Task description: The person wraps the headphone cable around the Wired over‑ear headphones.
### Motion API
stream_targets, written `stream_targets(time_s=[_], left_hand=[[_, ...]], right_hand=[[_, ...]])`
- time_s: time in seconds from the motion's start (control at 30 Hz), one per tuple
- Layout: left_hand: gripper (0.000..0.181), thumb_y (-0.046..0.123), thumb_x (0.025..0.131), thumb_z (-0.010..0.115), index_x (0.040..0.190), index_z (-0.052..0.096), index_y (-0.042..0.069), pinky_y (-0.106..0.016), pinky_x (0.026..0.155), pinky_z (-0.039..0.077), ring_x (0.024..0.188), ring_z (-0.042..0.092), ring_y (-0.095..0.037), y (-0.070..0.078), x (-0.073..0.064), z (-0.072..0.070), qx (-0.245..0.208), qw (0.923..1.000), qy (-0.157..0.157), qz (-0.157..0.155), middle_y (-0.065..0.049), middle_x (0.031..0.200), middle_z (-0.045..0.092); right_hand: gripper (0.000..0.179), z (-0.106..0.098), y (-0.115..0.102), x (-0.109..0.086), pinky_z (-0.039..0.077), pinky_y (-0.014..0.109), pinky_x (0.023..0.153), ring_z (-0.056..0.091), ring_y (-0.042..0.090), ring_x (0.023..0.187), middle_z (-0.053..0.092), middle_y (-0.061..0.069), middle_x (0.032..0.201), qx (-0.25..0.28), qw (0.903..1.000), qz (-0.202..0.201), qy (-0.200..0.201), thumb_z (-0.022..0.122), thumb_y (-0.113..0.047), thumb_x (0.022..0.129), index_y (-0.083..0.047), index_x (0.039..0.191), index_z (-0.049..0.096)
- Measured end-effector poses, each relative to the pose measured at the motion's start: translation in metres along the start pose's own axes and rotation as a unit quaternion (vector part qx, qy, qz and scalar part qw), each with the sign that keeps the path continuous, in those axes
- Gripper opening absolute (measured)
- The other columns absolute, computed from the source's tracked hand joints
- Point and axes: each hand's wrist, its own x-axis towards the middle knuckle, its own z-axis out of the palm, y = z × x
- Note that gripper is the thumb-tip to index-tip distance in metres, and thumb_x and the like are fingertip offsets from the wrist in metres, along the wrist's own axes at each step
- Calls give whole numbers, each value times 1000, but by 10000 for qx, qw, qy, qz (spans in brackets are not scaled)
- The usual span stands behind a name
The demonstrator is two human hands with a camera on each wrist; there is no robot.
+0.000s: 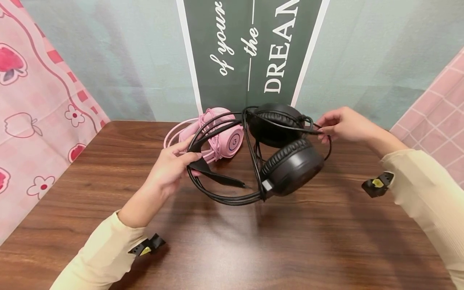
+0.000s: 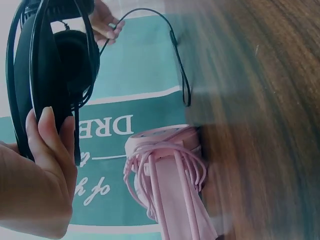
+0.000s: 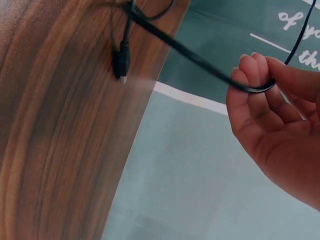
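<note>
Black over-ear headphones [image 1: 297, 171] hang above the table, with their cable wound in loops around the headband and ear cups. My left hand [image 1: 168, 167] grips them by the headband, thumb over the strap. To the right of the ear cups, my right hand [image 1: 346, 125] pinches a stretch of the black cable [image 3: 195, 60] between thumb and fingers. A loose end of that cable dangles, its plug [image 3: 121, 62] showing over the wood in the right wrist view. Behind the headband sits a pink pair of headphones [image 1: 232, 141], its own pink cord wrapped around it.
The wooden table [image 1: 232, 249] meets a green-grey cloth backdrop [image 1: 123, 60] with a dark lettered panel [image 1: 250, 52]. Pink patterned cloth [image 1: 36, 121] borders the left side, and pink tiled cloth [image 1: 438, 100] the right. Small black mounts sit at both sleeves.
</note>
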Motion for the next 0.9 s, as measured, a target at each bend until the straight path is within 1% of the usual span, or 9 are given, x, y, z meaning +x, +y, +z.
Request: stream_targets(time_s=[0.07,0.17,0.3,0.47,0.5,0.57,0.67,0.77,0.9], left_hand=[[56,-8,84,51,138,38,6,-22,53,55,62,62,-8,3,0,-2,-161,9998,76,-23,-9,105,55],[56,-9,84,50,138,39,6,-20,50,53,61,62,-8,7,-1,-5,-393,9989,240,-28,-5,100,56],[57,-10,85,49,138,39,7,-17,48,52,60,61,-9,10,-1,-8,-701,9971,294,-58,-3,99,56],[57,-11,85,49,138,38,7,-17,48,52,59,60,-10,13,-1,-11,-940,9953,237,-65,-9,114,51],[58,-11,85,49,139,38,7,-17,48,52,60,60,-9,14,-1,-12,-992,9948,219,-42,-9,119,50],[59,-12,85,48,139,38,9,-17,47,51,57,59,-10,15,-1,-14,-1111,9935,226,-46,-8,123,49],[60,-12,85,48,139,38,11,-16,46,50,55,58,-9,18,0,-18,-1267,9916,268,-31,-6,118,53],[60,-12,85,48,140,37,12,-16,45,49,53,59,-9,20,0,-21,-1477,9883,364,-99,-5,103,56],[62,-11,86,48,141,36,14,-15,44,48,52,58,-9,22,0,-25,-1668,9846,488,-189,-5,100,56]], right_hand=[[11,-1,3,-2,55,31,59,62,19,63,63,10,74,85,10000,-52,-7,52,5,88,12,96,57],[11,-2,6,-5,56,32,60,62,19,65,62,11,75,212,9995,-206,-78,51,5,89,12,96,56],[9,-3,7,-6,56,32,62,61,19,67,61,9,74,332,9985,-389,-197,49,4,91,10,95,55],[7,-4,7,-8,55,30,63,61,20,66,60,9,73,356,9985,-409,-117,52,-1,91,5,93,56],[7,-5,7,-8,55,30,62,61,20,65,60,10,72,331,9985,-421,-86,53,-2,91,4,92,56],[6,-6,8,-9,54,28,61,60,20,64,60,11,72,252,9985,-478,-42,54,-2,90,3,91,57],[7,-7,10,-10,53,26,60,59,20,64,60,10,72,133,9982,-589,-62,53,-2,90,3,90,58],[8,-7,13,-11,52,25,63,59,20,66,60,9,73,139,9976,-654,-170,51,-1,91,3,90,58],[10,-7,16,-13,52,26,65,59,19,66,60,11,72,212,9965,-738,-320,48,-1,92,3,90,57]])
